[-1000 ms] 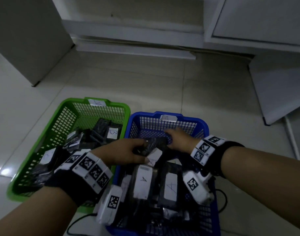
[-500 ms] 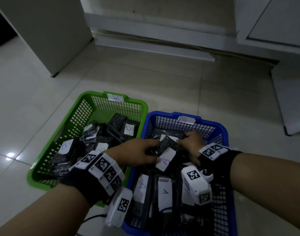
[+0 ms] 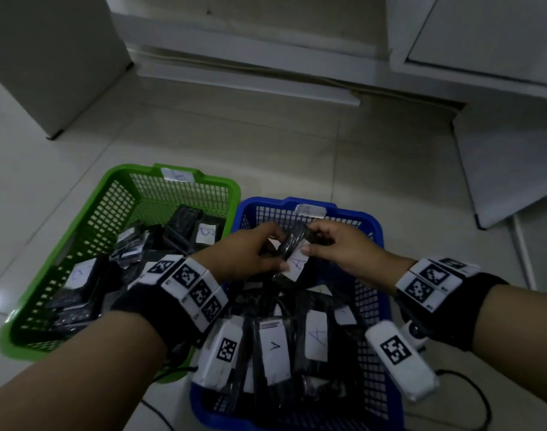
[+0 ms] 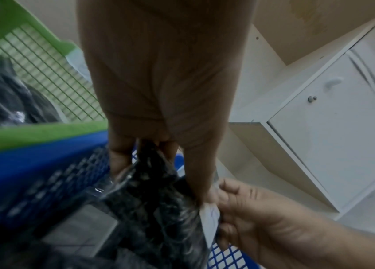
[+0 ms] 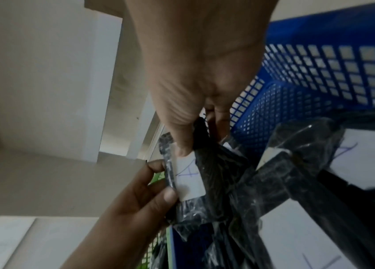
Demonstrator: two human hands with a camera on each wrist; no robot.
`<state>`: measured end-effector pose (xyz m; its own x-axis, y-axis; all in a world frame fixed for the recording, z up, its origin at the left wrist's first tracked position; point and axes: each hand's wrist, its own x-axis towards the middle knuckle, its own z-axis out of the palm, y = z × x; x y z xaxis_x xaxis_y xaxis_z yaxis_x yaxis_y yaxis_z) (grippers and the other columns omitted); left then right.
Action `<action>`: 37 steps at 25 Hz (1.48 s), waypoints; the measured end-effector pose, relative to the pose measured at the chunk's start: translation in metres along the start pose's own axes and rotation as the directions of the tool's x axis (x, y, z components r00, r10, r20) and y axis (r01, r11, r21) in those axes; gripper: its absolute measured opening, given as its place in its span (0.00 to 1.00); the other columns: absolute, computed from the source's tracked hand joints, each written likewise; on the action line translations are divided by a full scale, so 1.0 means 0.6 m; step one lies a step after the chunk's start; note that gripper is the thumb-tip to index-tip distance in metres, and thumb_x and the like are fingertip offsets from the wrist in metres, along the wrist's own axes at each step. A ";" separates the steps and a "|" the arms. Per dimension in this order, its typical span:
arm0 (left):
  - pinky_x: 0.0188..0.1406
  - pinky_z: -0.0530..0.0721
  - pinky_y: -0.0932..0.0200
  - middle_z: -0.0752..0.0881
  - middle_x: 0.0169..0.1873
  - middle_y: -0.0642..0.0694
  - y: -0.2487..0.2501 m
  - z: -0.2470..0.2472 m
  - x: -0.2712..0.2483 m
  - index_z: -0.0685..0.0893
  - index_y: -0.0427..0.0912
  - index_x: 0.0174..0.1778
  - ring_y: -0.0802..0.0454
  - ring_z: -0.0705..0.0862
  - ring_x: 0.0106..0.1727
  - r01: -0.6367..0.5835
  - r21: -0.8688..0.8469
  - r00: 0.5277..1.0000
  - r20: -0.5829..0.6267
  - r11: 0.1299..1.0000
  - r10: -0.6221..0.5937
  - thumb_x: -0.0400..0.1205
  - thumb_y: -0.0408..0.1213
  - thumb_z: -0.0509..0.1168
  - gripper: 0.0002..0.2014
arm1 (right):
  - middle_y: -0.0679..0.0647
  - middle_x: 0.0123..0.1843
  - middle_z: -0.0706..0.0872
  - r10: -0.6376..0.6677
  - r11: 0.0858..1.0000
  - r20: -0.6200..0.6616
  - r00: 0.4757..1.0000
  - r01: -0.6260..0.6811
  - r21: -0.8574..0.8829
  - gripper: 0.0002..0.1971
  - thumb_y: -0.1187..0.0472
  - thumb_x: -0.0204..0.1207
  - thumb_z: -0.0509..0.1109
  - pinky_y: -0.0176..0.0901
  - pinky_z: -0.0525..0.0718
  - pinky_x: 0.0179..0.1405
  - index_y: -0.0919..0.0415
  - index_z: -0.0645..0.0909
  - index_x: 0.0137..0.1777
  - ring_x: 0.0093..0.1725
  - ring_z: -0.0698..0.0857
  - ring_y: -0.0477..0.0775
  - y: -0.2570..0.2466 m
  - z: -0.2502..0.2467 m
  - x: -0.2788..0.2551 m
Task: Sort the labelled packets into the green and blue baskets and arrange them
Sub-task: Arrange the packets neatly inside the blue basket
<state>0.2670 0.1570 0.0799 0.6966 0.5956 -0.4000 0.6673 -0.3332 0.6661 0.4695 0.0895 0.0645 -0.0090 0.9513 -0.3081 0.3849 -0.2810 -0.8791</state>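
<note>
Both hands, left (image 3: 247, 255) and right (image 3: 343, 248), pinch the A packet (image 3: 292, 253) between them, right above the blue basket (image 3: 376, 225).

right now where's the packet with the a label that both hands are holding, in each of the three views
Head: the held packet is at centre, above the far end of the blue basket, between the left hand and the right hand.
Left wrist: lower centre, below the left hand's fingers.
Right wrist: centre, label facing the camera.
Shared landmark: the blue basket's mesh wall, in all three views.
</note>
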 end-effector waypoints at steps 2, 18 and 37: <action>0.46 0.81 0.62 0.86 0.53 0.50 0.004 0.001 0.016 0.71 0.56 0.58 0.54 0.84 0.50 -0.015 0.048 0.997 0.074 0.999 0.011 0.74 0.41 0.73 0.21 | 0.56 0.56 0.89 0.101 0.993 -0.108 0.989 -0.093 0.071 0.12 0.65 0.76 0.72 0.40 0.88 0.46 0.61 0.83 0.59 0.55 0.88 0.53 0.011 -0.015 -0.008; 0.63 0.78 0.44 0.72 0.66 0.42 -0.008 0.020 0.092 0.81 0.46 0.58 0.39 0.72 0.66 0.031 0.630 0.989 -0.130 0.776 0.067 0.78 0.40 0.67 0.13 | 0.63 0.51 0.81 0.242 0.965 -0.530 0.813 -0.259 0.042 0.08 0.72 0.79 0.58 0.29 0.74 0.14 0.60 0.67 0.53 0.41 0.87 0.68 0.040 -0.025 -0.039; 0.67 0.73 0.41 0.73 0.68 0.52 -0.007 0.044 0.077 0.78 0.59 0.68 0.44 0.70 0.68 -0.246 0.627 0.944 0.328 0.740 0.035 0.84 0.56 0.53 0.19 | 0.60 0.65 0.79 0.247 0.905 -0.286 0.926 -0.325 -0.273 0.32 0.67 0.73 0.73 0.42 0.79 0.56 0.55 0.65 0.75 0.62 0.80 0.60 0.058 -0.005 -0.003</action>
<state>0.3033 0.1668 0.0419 0.7677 0.3105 -0.5606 0.4875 -0.8507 0.1965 0.4855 0.0783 0.0355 0.3509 0.8477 -0.3979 0.6030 -0.5296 -0.5966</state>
